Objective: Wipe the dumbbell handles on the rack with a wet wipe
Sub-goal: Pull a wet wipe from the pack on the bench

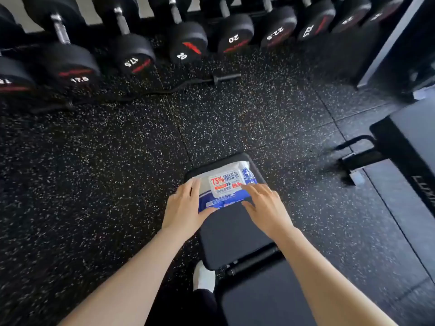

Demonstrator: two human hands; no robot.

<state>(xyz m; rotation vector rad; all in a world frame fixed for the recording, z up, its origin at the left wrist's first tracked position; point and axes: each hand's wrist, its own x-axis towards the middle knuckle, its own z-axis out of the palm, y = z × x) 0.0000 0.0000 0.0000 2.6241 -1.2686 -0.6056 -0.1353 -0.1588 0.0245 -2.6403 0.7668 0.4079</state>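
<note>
A white and blue pack of wet wipes (227, 184) lies on the far end of a black padded bench (231, 234). My left hand (184, 208) holds the pack's left edge, fingers on top and thumb along the near side. My right hand (264, 205) rests its straight fingers on the pack's right side near the label. Black dumbbells (186, 41) with metal handles (60, 29) sit in a row on the rack along the top of the view, marked 17.5, 20 and 22.5.
A curl bar (226, 78) lies on the speckled rubber floor (94, 172) below the rack. Another bench with a metal foot (360, 158) stands at the right. A dark machine frame (397, 43) fills the top right corner. My white shoe (203, 276) shows beside the bench.
</note>
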